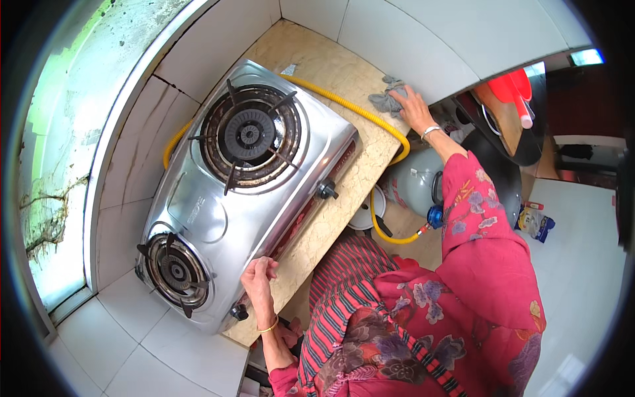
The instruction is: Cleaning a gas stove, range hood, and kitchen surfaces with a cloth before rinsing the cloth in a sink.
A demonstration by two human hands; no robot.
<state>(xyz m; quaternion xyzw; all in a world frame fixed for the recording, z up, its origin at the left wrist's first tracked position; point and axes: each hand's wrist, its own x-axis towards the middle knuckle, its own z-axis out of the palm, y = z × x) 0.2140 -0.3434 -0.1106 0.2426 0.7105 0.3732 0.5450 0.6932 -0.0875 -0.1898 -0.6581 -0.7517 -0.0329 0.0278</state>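
A two-burner gas stove (238, 198) with a steel top stands on a beige marble-look countertop (317, 54). My right hand (412, 106) presses a grey cloth (384, 101) onto the counter beside the tiled wall, at the counter's right end. The fingers lie on the cloth's edge. My left hand (259, 275) rests at the stove's front edge, above a black knob (239, 311), with fingers curled; whether they grip the edge I cannot tell. A yellow corrugated gas hose (347, 103) runs over the counter between the stove and the cloth.
Below the counter stands a grey gas cylinder (414, 171) with a blue regulator (435, 217) joined to the hose. A pot lid (366, 211) is near it. A red plastic scoop (511, 89) lies at the upper right. Tiled walls border the counter.
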